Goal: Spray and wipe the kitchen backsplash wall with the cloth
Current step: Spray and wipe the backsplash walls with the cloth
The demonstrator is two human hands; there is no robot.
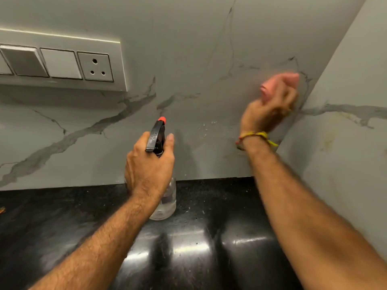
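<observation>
Desk (pixel 209 248), nearest you: black, speckled, glossy with light streaks, running back to meet the backsplash wall (pixel 188 70). Wall is pale marble-look with grey veins.

Your left hand (pixel 148 166) is low in front of the wall, just above the desk's back edge. Grip closed round the neck of the spray bottle (pixel 164 197); the clear body hangs below your fist. Black trigger head with its orange nozzle (pixel 162 119) points up toward the wall.

Your right hand (pixel 270 109) is higher, by the wall's right-hand corner where the side panel begins. Grip bunched around the pink cloth (pixel 280 82), held against the wall. Hand and cloth are motion-blurred. Yellow thread band (pixel 258 136) on that wrist.

Fine droplets (pixel 206 126) speckle the wall between nozzle and right wrist.

Switch plate (pixel 58 63) sits on the wall's upper left: rocker switches and a three-pin socket.
</observation>
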